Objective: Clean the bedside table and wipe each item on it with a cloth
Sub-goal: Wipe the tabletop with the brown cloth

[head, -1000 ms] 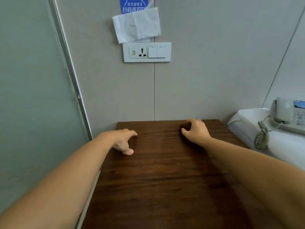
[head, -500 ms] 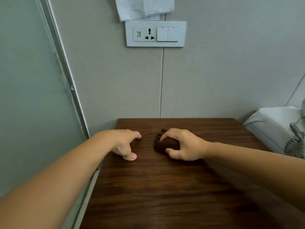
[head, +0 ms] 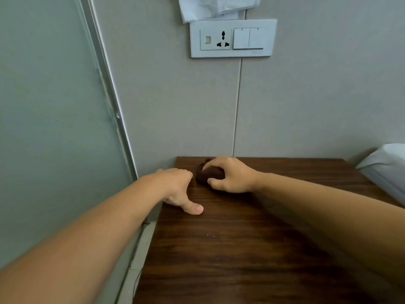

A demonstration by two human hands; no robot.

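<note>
Right hand clamped on wadded cloth, pressed at worktop far-left corner. Left hand slack, fingers relaxed, resting on left edge. I judge wiping midway: specks remain mid-surface; no items in view yet wiped.

The right hand, which a second ago lay at the far right of the bedside table, has slid left along the far edge, dragging the balled brown cloth gripped under its fingers. Cloth and hand are now just beside the left hand, near the table's far-left corner.
</note>
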